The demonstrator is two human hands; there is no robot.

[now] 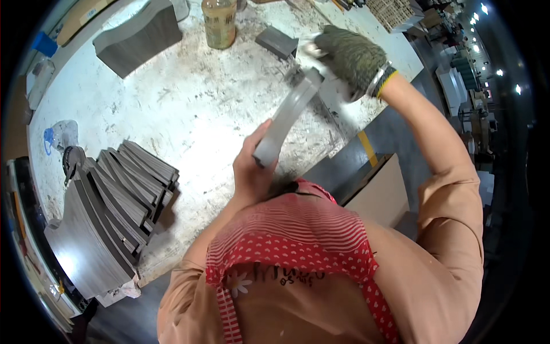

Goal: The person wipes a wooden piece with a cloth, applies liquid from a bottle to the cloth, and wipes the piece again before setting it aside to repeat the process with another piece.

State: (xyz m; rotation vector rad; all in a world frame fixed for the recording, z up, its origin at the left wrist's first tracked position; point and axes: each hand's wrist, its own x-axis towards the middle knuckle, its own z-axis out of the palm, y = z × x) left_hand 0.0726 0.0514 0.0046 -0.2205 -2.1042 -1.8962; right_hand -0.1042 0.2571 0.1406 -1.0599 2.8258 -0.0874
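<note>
My left hand (252, 163), bare, grips a curved grey panel piece (289, 117) near its lower end. The piece is tilted, its far end pointing up and right over the table. My right hand (352, 57), in a dark grey-green knitted glove with a yellow cuff edge, is beyond that far end and apart from it. Its fingers are curled and partly blurred; something pale shows at their tips, too indistinct to name. A dark grey block (277, 42) lies on the table just left of the gloved hand.
Several curved grey panels (109, 212) lean together at the table's left. Another wavy-edged grey panel piece (137, 40) stands at the back left. Beside it is a jar (219, 26) of yellowish liquid. A wicker basket (391, 12) is at the far right; a cardboard box (378, 192) stands beyond the table edge.
</note>
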